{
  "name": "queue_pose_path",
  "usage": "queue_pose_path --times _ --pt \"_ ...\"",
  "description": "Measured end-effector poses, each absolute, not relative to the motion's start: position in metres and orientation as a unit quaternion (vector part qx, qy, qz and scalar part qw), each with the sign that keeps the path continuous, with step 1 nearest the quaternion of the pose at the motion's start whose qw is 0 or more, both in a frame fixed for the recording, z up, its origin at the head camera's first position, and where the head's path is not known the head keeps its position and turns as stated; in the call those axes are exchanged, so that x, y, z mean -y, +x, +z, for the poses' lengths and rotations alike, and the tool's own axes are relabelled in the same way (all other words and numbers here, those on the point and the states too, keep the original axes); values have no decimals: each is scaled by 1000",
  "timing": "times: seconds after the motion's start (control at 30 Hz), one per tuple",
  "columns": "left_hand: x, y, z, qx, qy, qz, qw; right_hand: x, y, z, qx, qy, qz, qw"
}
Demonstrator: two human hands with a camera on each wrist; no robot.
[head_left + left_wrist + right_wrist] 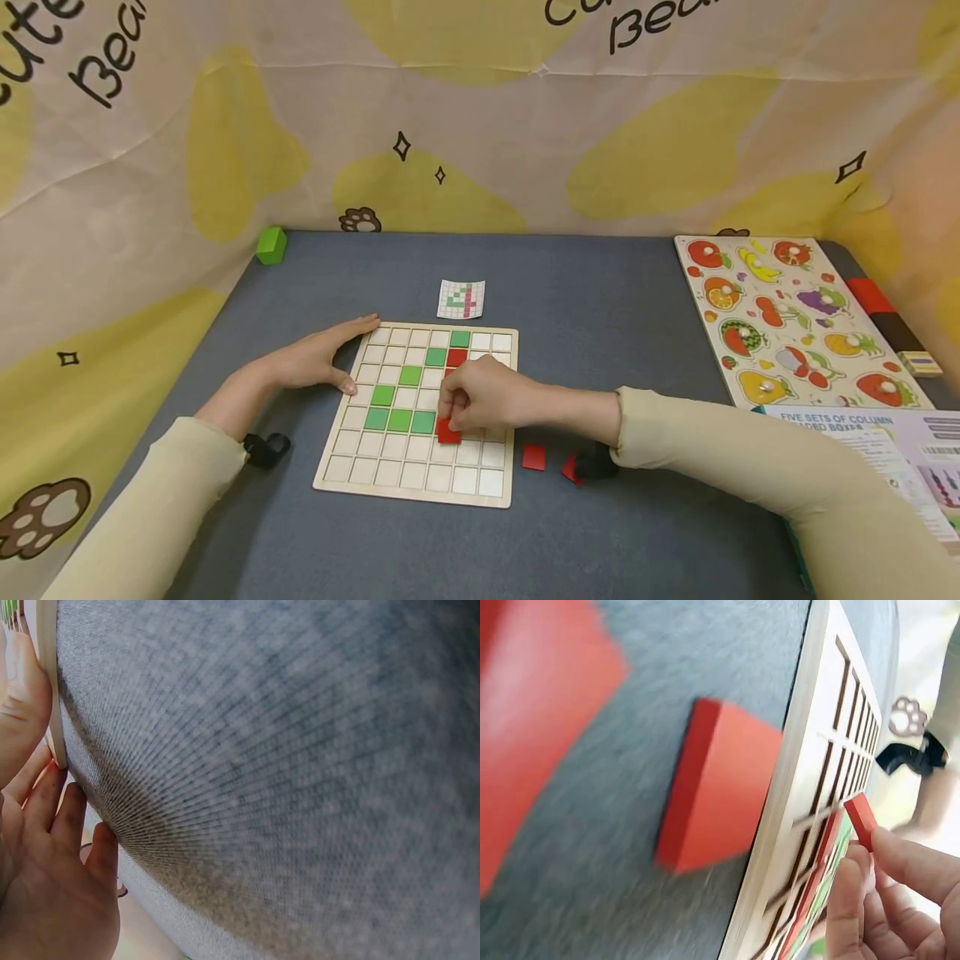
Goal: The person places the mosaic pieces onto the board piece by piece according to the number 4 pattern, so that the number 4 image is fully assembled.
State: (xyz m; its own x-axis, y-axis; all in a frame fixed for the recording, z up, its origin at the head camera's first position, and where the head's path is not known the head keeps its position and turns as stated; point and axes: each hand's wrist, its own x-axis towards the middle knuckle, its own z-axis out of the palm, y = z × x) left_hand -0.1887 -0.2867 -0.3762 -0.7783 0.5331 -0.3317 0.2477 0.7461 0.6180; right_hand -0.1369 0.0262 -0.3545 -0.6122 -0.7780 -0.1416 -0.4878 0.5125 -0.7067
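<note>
A wooden grid board [408, 498] with square cells lies on the table. Several green tiles [400, 420] sit in its cells, and a red tile [457, 358] shows near the top. My right hand [487, 392] is over the board's right half, pinching a red square tile [861, 817] between thumb and fingers, tilted above the grid. Part of the red column is hidden under this hand. My left hand [311, 358] rests along the board's upper left edge, fingers extended to the corner and thumb on the rim. Just behind the board lies a small pattern card [461, 300].
Two loose red tiles, one square [534, 457] and another [570, 469] partly covered by the right wrist's black strap, lie right of the board. A fruit puzzle board [813, 333] and a printed box [862, 450] occupy the right side. A green block [272, 246] stands far left.
</note>
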Motion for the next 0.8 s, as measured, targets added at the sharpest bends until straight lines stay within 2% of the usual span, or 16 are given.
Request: queue_pose_path --times 0.5,0.8 --pt "286 -188 -374 -901 213 281 251 -11 -117 -360 -864 -394 -252 184" --pt "286 -188 -375 -901 212 280 254 -35 -129 -356 -855 -431 -233 171"
